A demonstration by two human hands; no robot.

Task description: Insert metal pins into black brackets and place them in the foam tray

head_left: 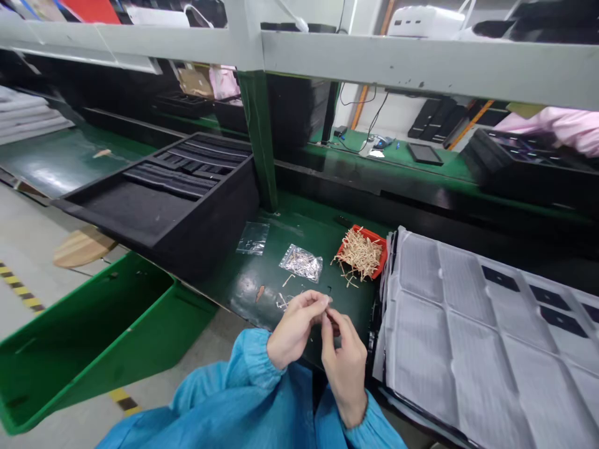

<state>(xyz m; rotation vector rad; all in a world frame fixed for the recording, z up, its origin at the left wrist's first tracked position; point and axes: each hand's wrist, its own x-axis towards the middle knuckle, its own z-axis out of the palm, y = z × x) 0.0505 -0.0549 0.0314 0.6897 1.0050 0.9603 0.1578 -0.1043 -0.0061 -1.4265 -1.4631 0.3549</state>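
1. The left hand (298,322) and the right hand (345,360) meet just below the middle of the frame, over the green worktop (299,218).
2. The tips of the fingers on both hands are close together, thumb near finger, as if around something tiny. I cannot tell if they are clamped on a thing, because the fingers hide that spot.
3. The main line in space is this: the left hand comes in from the lower left, the right hand comes up from below, and their tips face each other in one small spot.
4. Some loose bits (282,304) lie on the worktop just beside the left hand, on its upper left side. The left hand is nearer to them.
5. A clear bag of small pieces (302,263) lies flat above the left hand. Its long side runs across the frame and tips down a little to the right.
6. The pale thin strips (360,252) fill a red tray (384,257), up and to the right of the fingertips. They point many ways, and some hang over the edge.
7. A flat clear bag (253,239) lies left of the full one.
8. Grey padded sheets (421,327) sit at the lower right, near the right hand but apart from it.
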